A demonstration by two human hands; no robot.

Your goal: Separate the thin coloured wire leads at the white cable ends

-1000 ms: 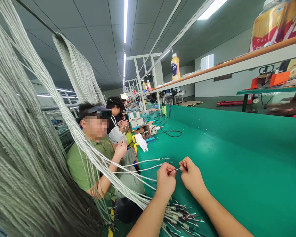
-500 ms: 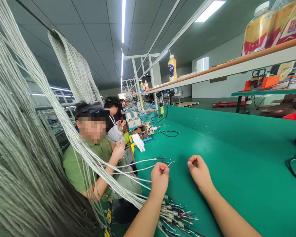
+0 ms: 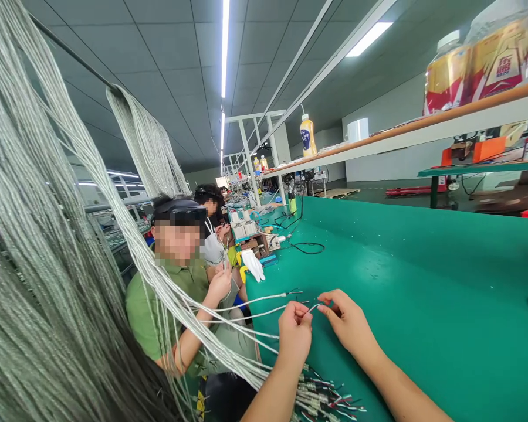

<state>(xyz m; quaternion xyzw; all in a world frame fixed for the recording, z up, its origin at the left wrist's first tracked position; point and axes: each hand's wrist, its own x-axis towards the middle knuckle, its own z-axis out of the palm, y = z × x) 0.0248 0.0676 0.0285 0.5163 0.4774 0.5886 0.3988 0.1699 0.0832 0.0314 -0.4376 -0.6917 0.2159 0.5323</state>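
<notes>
My left hand pinches the end of a pale braided cable between thumb and forefinger. Thin white and dark wires stick out past its fingertips. My right hand is at those wires, its thumb and forefinger curled around their tips. Other cables with bare wire ends stretch over the table edge just behind my left hand. Below my hands lies a bundle of cable ends with black, white and red wires, partly hidden by my left forearm.
Long cable hanks hang from a rail on the left. A co-worker in a green shirt sits beside the green table. White gloves lie near a bench device. A shelf with bottles runs above.
My right hand has moved left to the wire tips at my left hand. The view has shifted slightly, and my left hand keeps its pinch on the cable.
</notes>
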